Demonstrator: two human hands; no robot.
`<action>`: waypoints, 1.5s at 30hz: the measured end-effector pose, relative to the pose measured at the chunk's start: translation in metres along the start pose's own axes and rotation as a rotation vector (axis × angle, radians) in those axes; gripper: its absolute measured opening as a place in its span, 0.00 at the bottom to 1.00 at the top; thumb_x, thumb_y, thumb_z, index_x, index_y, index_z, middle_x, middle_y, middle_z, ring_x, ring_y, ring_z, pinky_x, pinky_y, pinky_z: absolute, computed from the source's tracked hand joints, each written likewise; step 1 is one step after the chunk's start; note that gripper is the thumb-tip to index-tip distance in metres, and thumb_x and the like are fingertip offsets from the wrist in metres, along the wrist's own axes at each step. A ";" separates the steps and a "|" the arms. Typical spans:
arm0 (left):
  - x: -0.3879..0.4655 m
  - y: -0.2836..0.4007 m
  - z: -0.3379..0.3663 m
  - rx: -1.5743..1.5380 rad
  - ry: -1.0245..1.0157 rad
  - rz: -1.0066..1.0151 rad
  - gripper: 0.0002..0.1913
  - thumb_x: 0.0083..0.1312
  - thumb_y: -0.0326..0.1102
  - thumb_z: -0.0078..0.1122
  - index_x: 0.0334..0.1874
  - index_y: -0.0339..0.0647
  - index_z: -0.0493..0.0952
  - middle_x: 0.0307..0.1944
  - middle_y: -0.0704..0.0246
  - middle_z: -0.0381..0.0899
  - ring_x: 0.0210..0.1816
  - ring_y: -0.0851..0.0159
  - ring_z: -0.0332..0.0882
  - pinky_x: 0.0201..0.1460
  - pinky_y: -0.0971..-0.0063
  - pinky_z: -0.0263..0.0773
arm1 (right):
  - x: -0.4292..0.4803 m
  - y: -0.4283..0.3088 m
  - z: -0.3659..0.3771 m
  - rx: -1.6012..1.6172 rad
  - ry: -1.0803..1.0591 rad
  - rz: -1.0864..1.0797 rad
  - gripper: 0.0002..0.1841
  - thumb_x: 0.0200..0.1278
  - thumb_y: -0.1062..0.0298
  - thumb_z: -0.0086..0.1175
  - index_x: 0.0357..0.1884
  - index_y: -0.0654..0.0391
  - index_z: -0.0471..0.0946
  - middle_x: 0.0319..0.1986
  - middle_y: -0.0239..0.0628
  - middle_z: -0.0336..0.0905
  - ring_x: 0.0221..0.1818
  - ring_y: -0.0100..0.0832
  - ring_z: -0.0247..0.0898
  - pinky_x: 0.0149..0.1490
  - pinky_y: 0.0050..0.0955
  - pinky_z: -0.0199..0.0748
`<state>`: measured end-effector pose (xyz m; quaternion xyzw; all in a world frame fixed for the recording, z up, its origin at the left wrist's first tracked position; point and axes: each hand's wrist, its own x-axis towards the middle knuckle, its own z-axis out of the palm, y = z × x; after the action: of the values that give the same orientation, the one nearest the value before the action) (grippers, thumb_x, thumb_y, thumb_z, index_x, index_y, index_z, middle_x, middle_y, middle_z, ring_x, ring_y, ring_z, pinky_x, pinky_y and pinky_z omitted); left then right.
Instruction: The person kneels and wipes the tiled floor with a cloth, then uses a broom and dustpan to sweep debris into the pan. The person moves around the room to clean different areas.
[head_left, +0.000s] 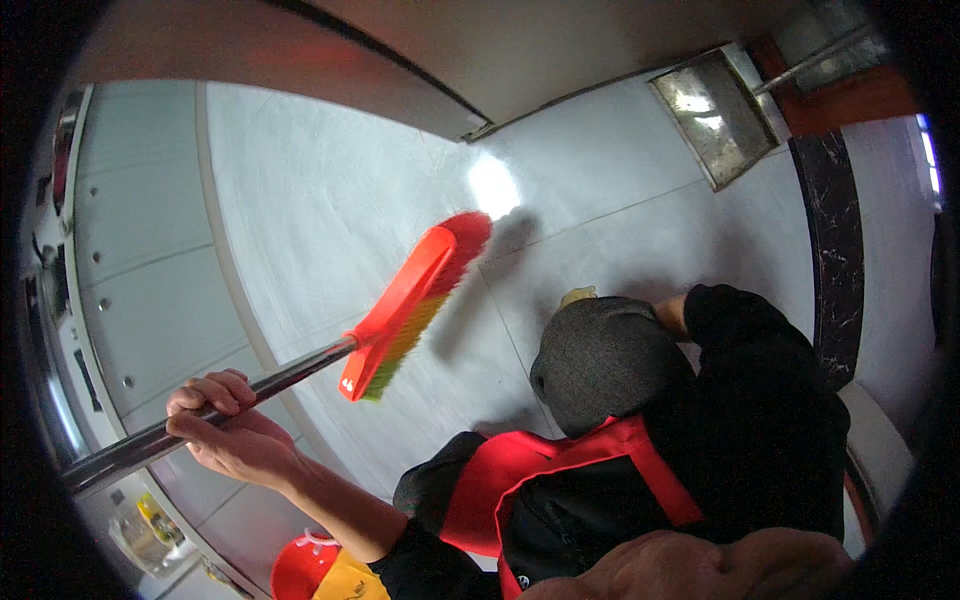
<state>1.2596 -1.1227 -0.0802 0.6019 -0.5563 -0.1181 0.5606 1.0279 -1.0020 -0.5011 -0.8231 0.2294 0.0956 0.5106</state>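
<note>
My left hand (225, 427) is closed around the metal handle of a broom (307, 367). The red broom head (409, 300) is tilted over the pale floor, with red, yellow and green bristles on its right side. Its shadow falls on the tiles to the right. My right wrist (671, 316) shows beside my raised knee (611, 364) in dark grey cloth, which hides the rest of that hand. Just beyond the knee pokes out a small pale yellow thing (577, 295), too little of it visible to name.
A metal dustpan (712, 124) with a long handle lies at the far right. Large metal panels (525, 67) stand at the top. Cabinets (150, 240) with round knobs run along the left. A red bucket (296, 566) with a yellow cloth (349, 581) stands at bottom left.
</note>
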 end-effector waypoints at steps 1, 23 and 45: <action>-0.001 0.001 0.000 -0.038 -0.089 0.027 0.22 0.73 0.55 0.40 0.31 0.42 0.66 0.17 0.73 0.57 0.19 0.72 0.54 0.23 0.78 0.52 | -0.007 -0.006 -0.007 0.067 0.036 0.077 0.15 0.47 0.71 0.53 0.40 0.55 0.79 0.36 0.41 0.76 0.42 0.45 0.73 0.49 0.45 0.70; -0.018 0.152 0.149 -0.131 -0.764 0.241 0.13 0.67 0.37 0.57 0.39 0.32 0.71 0.27 0.51 0.78 0.31 0.48 0.79 0.35 0.60 0.71 | -0.155 -0.100 -0.032 0.010 0.955 0.380 0.22 0.40 0.66 0.65 0.42 0.46 0.74 0.43 0.39 0.70 0.49 0.46 0.66 0.55 0.47 0.61; 0.018 0.149 0.142 0.086 -0.457 0.219 0.13 0.63 0.30 0.57 0.44 0.35 0.66 0.33 0.47 0.77 0.38 0.39 0.77 0.40 0.50 0.70 | -0.136 -0.134 -0.049 -0.111 0.828 0.577 0.37 0.47 0.56 0.63 0.61 0.56 0.63 0.46 0.47 0.68 0.49 0.49 0.66 0.53 0.52 0.62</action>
<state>1.0777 -1.1778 -0.0003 0.5190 -0.7349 -0.1661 0.4036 0.9680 -0.9576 -0.3185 -0.7209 0.6253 -0.0896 0.2851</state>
